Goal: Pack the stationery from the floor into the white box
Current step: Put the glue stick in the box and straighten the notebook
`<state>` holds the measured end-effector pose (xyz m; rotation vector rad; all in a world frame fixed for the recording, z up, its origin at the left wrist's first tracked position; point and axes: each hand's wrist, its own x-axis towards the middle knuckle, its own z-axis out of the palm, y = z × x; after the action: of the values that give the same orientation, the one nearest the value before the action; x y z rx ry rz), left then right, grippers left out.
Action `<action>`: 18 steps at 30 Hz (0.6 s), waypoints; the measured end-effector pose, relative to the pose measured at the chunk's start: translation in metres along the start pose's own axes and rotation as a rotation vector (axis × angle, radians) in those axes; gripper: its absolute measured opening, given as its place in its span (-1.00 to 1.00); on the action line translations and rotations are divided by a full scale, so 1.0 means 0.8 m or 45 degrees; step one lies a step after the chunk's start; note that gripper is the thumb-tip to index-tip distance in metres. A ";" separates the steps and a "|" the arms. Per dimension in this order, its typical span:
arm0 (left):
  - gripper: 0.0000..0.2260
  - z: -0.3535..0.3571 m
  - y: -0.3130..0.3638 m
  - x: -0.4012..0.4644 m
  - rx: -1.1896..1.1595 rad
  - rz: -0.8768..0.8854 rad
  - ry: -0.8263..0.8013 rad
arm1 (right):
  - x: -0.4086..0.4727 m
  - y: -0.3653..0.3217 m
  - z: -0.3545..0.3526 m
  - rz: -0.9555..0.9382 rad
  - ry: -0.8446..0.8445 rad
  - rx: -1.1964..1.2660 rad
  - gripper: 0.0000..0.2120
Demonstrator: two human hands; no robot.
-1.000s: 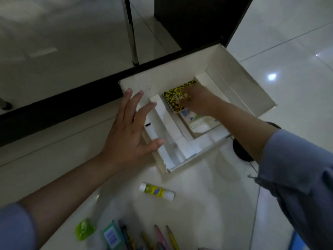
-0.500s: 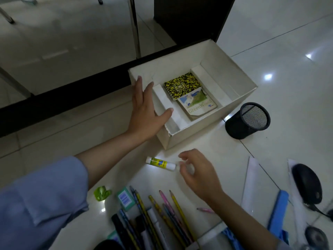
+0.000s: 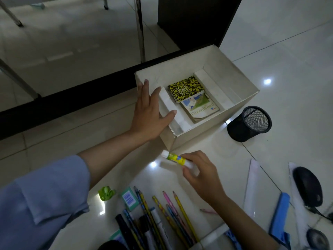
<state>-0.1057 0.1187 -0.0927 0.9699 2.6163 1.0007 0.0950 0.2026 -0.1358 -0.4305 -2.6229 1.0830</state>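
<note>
The white box [image 3: 239, 103] stands open on the tiled floor. Inside it lie a yellow-and-black speckled notebook [image 3: 185, 88] and a "GreenWood" booklet [image 3: 201, 109], partly under the notebook. My left hand [image 3: 149, 112] rests on the box's left wall, fingers straight, thumb over the rim. In front of the box, my right hand [image 3: 200, 175] pinches a white glue stick with a yellow-and-blue label [image 3: 175, 158] just above the floor. Several pencils [image 3: 173, 212] and markers [image 3: 158, 224] lie near the bottom edge.
A black mesh pen cup [image 3: 250, 123] lies tipped beside the box's right corner. A green clip [image 3: 106, 193] and an eraser [image 3: 128, 198] lie left of the pencils. A ruler [image 3: 252, 183], a blue stapler [image 3: 279, 215] and a black mouse [image 3: 307, 186] are at right. A dark cabinet [image 3: 194, 18] stands behind.
My right hand came out of the box, dropped to the floor in front of it and took hold of the glue stick. The left hand stayed on the box's left wall.
</note>
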 end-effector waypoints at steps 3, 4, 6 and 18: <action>-0.38 -0.016 -0.002 -0.003 -0.003 0.220 0.029 | 0.012 -0.019 -0.048 -0.083 0.130 -0.034 -0.76; -0.47 -0.026 -0.002 -0.006 -0.048 0.323 0.040 | 0.019 -0.026 -0.060 -0.115 0.161 -0.050 -0.77; -0.62 -0.046 0.002 -0.006 -0.158 0.504 -0.006 | 0.037 -0.037 -0.079 -0.179 0.207 -0.073 -0.77; -0.76 -0.083 0.042 0.050 -0.569 0.296 -0.399 | 0.143 -0.034 -0.101 -0.269 0.273 -0.029 -0.76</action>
<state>-0.1439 0.1273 -0.0181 1.2089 1.9451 1.2908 0.0139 0.2785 -0.0456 -0.2509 -2.4295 0.8885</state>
